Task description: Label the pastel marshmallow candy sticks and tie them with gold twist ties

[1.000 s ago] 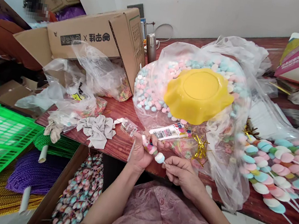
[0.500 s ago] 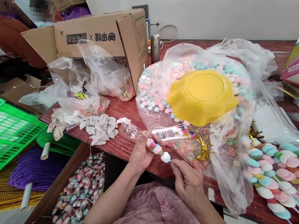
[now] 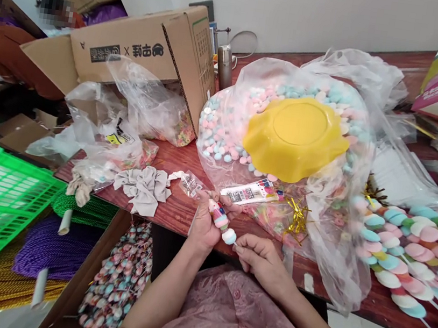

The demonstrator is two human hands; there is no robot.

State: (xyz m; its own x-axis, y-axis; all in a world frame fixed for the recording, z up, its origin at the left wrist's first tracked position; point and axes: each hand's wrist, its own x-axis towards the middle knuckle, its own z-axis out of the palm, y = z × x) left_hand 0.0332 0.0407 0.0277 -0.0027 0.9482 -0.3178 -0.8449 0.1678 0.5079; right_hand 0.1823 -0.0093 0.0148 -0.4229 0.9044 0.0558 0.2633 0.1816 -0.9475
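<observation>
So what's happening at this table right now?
A person in a pink garment is working on a candy skewer at the edge of a red-brown table. The left hand grips the skewer by its pastel pieces; the right hand pinches the stick end just below the lowest white piece. Behind the hands, a yellow bowl lies upside down on a big clear bag of pastel candies. Finished skewers are piled on the right, and more fill a box below the table.
</observation>
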